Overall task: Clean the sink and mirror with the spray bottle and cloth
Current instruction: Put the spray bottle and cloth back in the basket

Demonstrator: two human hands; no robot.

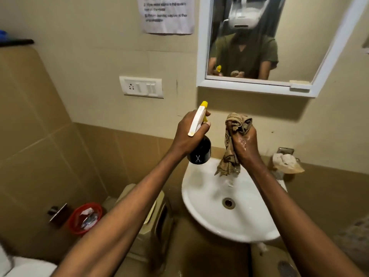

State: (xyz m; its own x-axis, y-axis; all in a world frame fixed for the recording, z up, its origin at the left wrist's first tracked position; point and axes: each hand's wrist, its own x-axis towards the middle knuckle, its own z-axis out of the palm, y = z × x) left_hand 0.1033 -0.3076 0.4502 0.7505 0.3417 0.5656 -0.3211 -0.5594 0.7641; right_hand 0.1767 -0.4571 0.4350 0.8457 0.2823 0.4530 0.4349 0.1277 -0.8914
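Observation:
My left hand (189, 134) grips a spray bottle (199, 152) with a black body, white trigger head and yellow nozzle, held upright above the back left rim of the white sink (199, 206). The nozzle points up towards the wall. My right hand (244, 145), wet, is closed around a bunched brown cloth (236, 124) whose tail hangs down over the sink's back edge. The white-framed mirror (299, 47) hangs on the wall above and to the right, reflecting a person with both hands raised.
A switch and socket plate (141, 86) sits on the wall left of the mirror, with a paper notice (167, 15) above it. Below left stand a red bin (85, 217) and a beige bin (151, 226). A soap holder with a rag (286, 160) is right of the sink.

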